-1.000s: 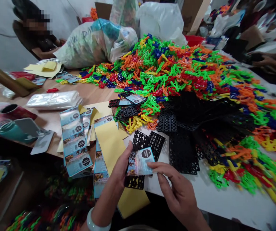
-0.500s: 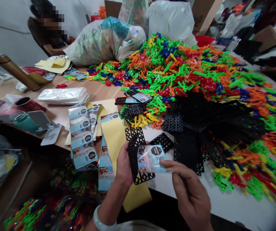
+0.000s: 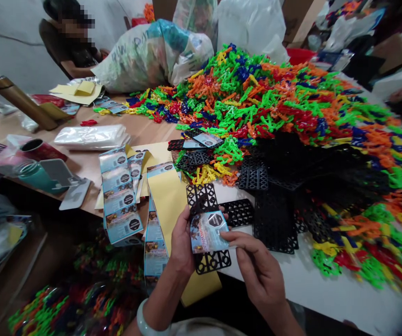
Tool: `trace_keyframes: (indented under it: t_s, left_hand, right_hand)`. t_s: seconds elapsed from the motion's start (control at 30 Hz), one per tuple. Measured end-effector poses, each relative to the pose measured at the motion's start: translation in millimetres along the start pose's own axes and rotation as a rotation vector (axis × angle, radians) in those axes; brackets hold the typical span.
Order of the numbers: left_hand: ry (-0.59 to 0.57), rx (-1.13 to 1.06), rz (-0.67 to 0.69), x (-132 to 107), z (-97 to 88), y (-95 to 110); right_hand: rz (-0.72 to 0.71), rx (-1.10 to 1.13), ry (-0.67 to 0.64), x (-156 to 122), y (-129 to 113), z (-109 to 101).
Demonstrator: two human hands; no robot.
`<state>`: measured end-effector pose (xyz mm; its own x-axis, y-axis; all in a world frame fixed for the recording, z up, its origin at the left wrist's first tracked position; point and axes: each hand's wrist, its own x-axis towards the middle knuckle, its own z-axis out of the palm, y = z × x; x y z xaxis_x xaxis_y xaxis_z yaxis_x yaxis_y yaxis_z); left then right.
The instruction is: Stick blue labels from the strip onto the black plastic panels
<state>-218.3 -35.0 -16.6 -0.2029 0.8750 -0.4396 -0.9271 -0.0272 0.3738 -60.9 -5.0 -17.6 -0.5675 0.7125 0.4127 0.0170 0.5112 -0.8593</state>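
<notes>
My left hand (image 3: 181, 247) grips a black lattice plastic plate (image 3: 213, 263) by its left side, with fingertips showing behind its right edge. Across the plate's middle lies a blue printed sticker label (image 3: 206, 232) with a dark octagon mark. My right hand (image 3: 262, 268) pinches the label's right edge between thumb and fingers. Whether the label's left part is stuck down I cannot tell. Just behind the held plate, another black lattice plate (image 3: 239, 213) rests on the white table surface. A label strip with yellow backing (image 3: 164, 198) hangs over the table edge beside my left hand.
A large heap of colourful plastic pieces (image 3: 250, 102) covers the back and right. Black plates (image 3: 278, 214) are piled at right. More label strips (image 3: 120, 186), a phone stand (image 3: 76, 193), clear bags (image 3: 90, 136) and a gold flask (image 3: 22, 102) stand left. Another person (image 3: 71, 51) sits behind.
My right hand has moved left with the label, which now lies more squarely across the plate. The held plate has shifted slightly right. The loose plate behind it appears turned.
</notes>
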Motion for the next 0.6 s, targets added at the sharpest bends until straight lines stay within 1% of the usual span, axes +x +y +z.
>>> trace_keyframes:
  t_s: [0.17, 0.37, 0.47, 0.6]
  left_hand:
    - [-0.067, -0.001, -0.04, 1.1, -1.7, -1.5]
    - [-0.145, -0.021, -0.082, 0.6, -1.8, -2.3]
    - [-0.133, -0.008, -0.087, -0.1, -1.8, -3.4]
    - [-0.109, 0.013, -0.011, -5.2, -2.8, -3.6]
  right_hand:
    - [-0.001, -0.001, -0.002, -1.4, 3.1, 0.4]
    - [0.034, -0.001, 0.006, -4.0, 5.1, -0.9]
    - [0.043, 0.007, 0.01, -2.9, 5.1, -1.2]
    - [0.054, 0.004, 0.008, -0.8, 5.7, -0.8]
